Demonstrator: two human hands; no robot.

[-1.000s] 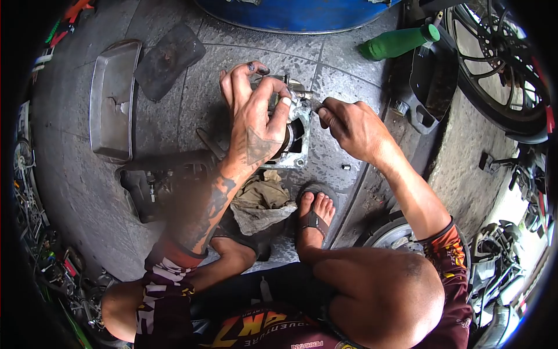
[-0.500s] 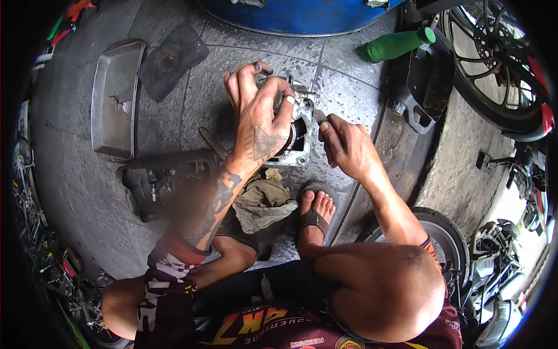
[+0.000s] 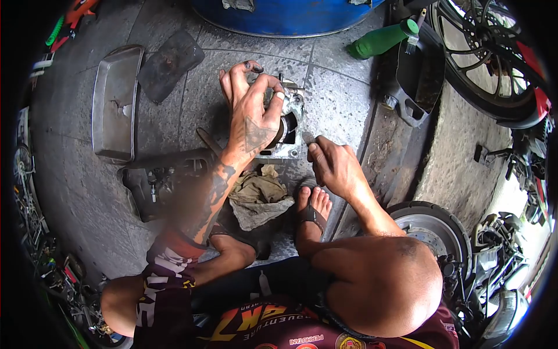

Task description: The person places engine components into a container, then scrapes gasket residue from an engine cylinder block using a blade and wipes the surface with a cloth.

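Note:
My left hand (image 3: 254,119) grips a grey metal engine cylinder block (image 3: 295,104), its thumb and fingers curled over the near left side. The block stands on the tiles with its flat face up, a dark bore and a stud showing. My right hand (image 3: 335,167) is closed in a pinch just right of the block's lower right edge. From its fingertips a small flat blade (image 3: 308,138) pokes out toward that edge; its handle is hidden in the hand. I cannot tell whether the blade touches the metal. Below the block lies a crumpled, stained rag (image 3: 260,195).
A metal tray (image 3: 116,148) and a dark flat sheet (image 3: 170,67) lie to the left. A black plastic housing (image 3: 136,192) sits beside my left forearm. At upper right are a green bottle (image 3: 381,42), a cut black container (image 3: 427,75) and a motorcycle wheel (image 3: 465,81). A blue drum (image 3: 290,17) stands ahead.
My right hand has moved down toward my body along the block's right side, with the blade. My left hand keeps its hold on the block. The whole view has shifted slightly.

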